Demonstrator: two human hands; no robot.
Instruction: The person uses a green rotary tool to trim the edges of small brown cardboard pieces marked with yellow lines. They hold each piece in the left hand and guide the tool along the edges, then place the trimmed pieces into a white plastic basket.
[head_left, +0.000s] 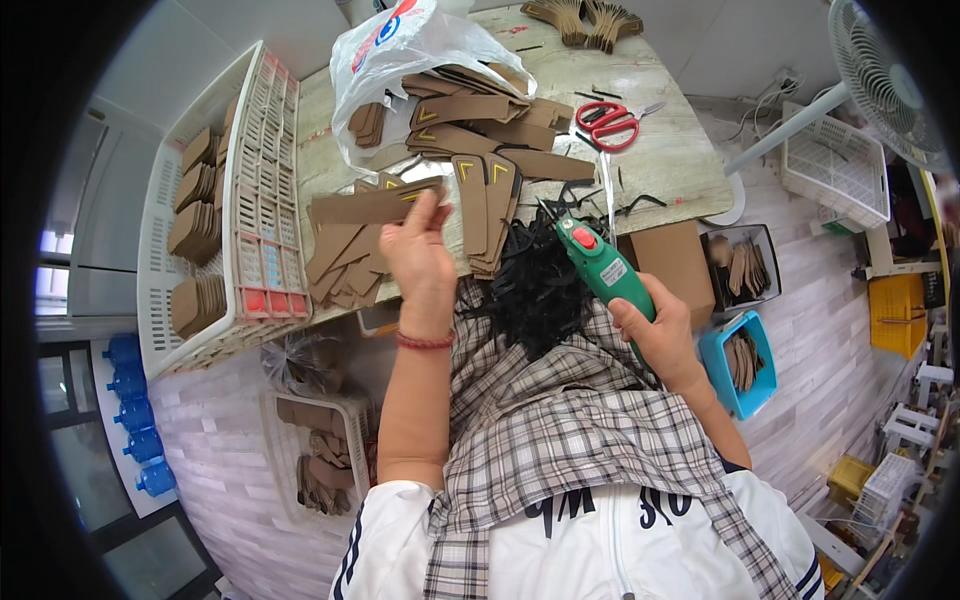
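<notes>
My right hand (655, 325) is wrapped round green electric scissors (605, 265) with a red switch, their metal tip pointing to the far left. Below the tip, a tangled heap of black trimmed strips (535, 275) lies over the table's near edge and on my checked apron (570, 400). In my left hand (415, 260), the fingers close on the right end of a flat brown strip (365, 207), its left end slightly blurred. Under it is a loose pile of brown pieces (345, 260). More brown pieces with yellow angled marks (485, 205) lie just right of that hand.
A white plastic bag (400, 50) lies beyond more brown pieces on the worn table (670, 150). Red-handled scissors (607, 127) rest at the right. At the left stands a white crate (270, 180) of stacked pieces. A blue bin (715, 350), cardboard box (675, 265) and fan (880, 80) are right.
</notes>
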